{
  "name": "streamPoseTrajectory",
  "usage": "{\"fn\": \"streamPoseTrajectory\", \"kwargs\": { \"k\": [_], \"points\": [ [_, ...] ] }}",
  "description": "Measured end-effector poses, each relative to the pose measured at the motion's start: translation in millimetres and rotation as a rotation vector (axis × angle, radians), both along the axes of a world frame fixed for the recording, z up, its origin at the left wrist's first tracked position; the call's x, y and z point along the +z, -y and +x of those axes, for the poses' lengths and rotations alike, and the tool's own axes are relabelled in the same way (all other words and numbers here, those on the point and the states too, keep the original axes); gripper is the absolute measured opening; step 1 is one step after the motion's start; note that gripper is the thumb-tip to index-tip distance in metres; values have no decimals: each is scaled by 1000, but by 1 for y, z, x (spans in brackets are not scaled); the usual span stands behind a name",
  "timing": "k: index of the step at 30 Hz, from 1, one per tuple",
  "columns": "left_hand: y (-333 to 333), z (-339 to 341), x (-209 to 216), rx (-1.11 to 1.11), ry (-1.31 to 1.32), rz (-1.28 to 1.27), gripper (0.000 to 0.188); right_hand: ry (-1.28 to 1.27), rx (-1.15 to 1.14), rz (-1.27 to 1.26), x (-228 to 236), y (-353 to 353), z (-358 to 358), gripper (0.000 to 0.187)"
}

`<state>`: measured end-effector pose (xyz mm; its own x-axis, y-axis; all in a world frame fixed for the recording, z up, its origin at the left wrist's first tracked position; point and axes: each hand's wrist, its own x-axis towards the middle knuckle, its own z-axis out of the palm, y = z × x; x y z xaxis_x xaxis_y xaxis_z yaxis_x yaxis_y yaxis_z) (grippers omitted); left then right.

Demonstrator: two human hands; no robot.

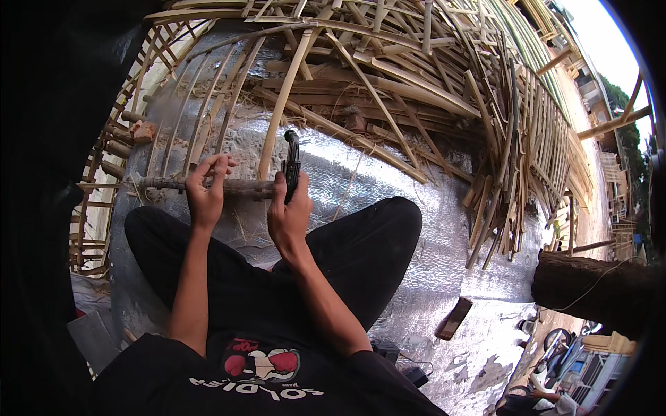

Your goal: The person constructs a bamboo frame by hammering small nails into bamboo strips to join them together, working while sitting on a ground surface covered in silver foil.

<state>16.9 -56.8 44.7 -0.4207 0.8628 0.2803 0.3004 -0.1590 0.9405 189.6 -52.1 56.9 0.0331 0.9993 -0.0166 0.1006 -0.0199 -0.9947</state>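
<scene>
My right hand is wrapped round a black tool with a hooked upper end; its exact kind is unclear. That tool stands upright beside the right end of a weathered bamboo pole, which lies crosswise in front of my folded legs. My left hand is over the same pole, thumb and fingers pinched together. Anything between those fingertips is too small to make out. Several bamboo slats run away from the pole like rungs, and a wider bamboo strip slants up from near the tool.
A large heap of split bamboo fills the far side and right. Silvery foil sheeting covers the ground. A brick piece lies to my right, near a thick log. Bamboo racks stand left. Another person is at lower right.
</scene>
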Motion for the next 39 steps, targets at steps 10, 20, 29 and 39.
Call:
{"fn": "streamPoseTrajectory", "kwargs": {
  "k": [10, 20, 29, 39],
  "points": [
    [-6, 8, -47, 100, -60, -93, 20, 393, 102, 460, -21, 12, -29, 39],
    [-10, -5, -69, 27, 294, -122, 34, 525, 285, 551, -38, 10, -38, 48],
    [-8, -7, -75, -2, 259, -97, 27, 515, 269, 519, -42, 9, -38, 41],
    [-10, 5, -72, 104, -127, -106, 22, 521, 258, 527, -49, 8, -33, 35]
  ]
}}
